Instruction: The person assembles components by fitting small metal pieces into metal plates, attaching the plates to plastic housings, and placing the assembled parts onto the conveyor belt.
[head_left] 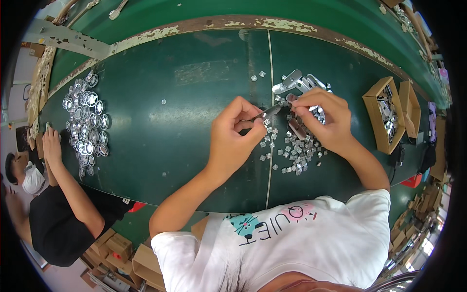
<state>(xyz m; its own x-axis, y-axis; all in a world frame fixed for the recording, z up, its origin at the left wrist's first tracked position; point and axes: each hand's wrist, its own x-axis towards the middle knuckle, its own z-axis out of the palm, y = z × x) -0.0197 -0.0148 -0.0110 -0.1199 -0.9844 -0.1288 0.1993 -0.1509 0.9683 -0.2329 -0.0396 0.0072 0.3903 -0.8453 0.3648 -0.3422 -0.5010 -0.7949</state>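
My left hand is closed, pinching a narrow, pointed silver metal plate between thumb and fingers. Close to its tip, my right hand has thumb and forefinger brought together. A small shiny piece shows at those fingertips; whether it is gripped or lies behind them I cannot tell. Below the right hand rests an oval metal plate. Around it spreads a heap of small clear, squarish pieces. More rounded silver plates lie just beyond my right hand, partly covered by it.
A cardboard box of metal parts stands at right, beside another open carton. Many round silver rings are heaped at left. A co-worker's hand touches the table's left end. A raised ledge runs along the back.
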